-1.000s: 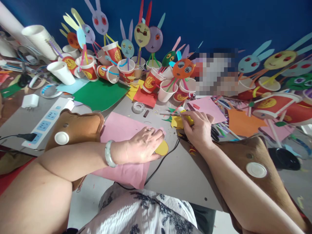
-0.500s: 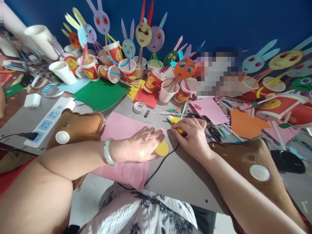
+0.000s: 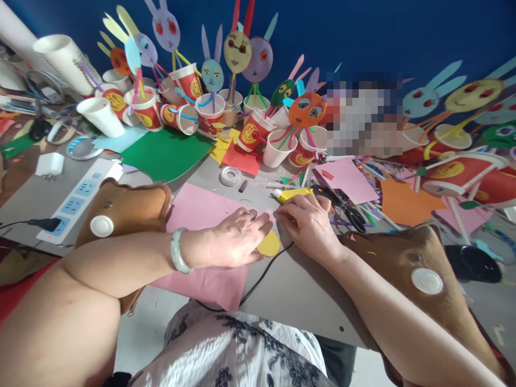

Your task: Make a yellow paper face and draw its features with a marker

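My left hand [image 3: 237, 236], with a ring and a bracelet, lies over pink paper [image 3: 209, 196]. Its curled fingers and thumb close on the left edge of a yellow paper circle [image 3: 269, 244]. Just to the right, my right hand [image 3: 308, 223] has its fingertips drawn together near the circle's upper edge. Whatever sits between those fingertips is too small to make out; a bit of pink shows between the two hands. Beyond my right knuckles lies a yellow glue tube [image 3: 297, 193] with a white end. A black cable [image 3: 264, 277] runs below the circle.
Paper cups with rabbit-faced figures [image 3: 307, 109] line the back. Scissors [image 3: 355, 215] lie right of my hand, near orange paper [image 3: 411, 203]. Clear tape [image 3: 230, 176], green card [image 3: 169, 153] and a power strip [image 3: 74, 201] are to the left. Brown cushions [image 3: 403, 269] flank my forearms.
My right hand has come off the yellow glue tube and shifted slightly left, fingertips closer to the circle. The tube now lies behind the hand. My left hand stays on the circle.
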A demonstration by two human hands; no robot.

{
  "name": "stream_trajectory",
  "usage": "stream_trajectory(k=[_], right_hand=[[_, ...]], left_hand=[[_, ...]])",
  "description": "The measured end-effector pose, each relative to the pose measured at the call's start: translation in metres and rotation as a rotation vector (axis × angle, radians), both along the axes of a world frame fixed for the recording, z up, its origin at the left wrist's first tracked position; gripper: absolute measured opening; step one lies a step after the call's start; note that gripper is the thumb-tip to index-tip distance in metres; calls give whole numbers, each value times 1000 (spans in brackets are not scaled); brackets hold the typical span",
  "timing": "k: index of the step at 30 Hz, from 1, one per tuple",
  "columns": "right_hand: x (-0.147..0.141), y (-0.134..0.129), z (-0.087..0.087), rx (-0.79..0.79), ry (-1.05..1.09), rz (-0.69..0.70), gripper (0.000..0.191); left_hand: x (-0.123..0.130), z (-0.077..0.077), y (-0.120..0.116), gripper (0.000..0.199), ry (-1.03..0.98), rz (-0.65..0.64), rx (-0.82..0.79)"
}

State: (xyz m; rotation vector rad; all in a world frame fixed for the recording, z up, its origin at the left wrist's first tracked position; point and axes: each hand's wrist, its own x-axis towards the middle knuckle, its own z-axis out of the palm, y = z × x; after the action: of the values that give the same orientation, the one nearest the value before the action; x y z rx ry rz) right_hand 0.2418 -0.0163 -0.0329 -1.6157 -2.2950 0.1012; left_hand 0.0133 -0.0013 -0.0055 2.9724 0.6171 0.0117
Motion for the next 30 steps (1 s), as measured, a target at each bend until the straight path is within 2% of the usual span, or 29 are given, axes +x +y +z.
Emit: stream_trajectory(k=[3, 11, 20, 30], right_hand=[[-2, -1, 1, -36, -8, 14, 21], [-7, 0, 1, -67, -43, -9, 18], [-12, 5, 3, -115, -132, -40, 15], [-13, 3, 0, -78, -85, -35, 19]], left_hand=[[1, 3, 0, 61, 36, -1, 0], [-4, -4, -1, 58, -34, -15, 29], [-4, 3, 4, 50, -12, -15, -33], [-6, 14, 8, 41, -26, 8, -155]])
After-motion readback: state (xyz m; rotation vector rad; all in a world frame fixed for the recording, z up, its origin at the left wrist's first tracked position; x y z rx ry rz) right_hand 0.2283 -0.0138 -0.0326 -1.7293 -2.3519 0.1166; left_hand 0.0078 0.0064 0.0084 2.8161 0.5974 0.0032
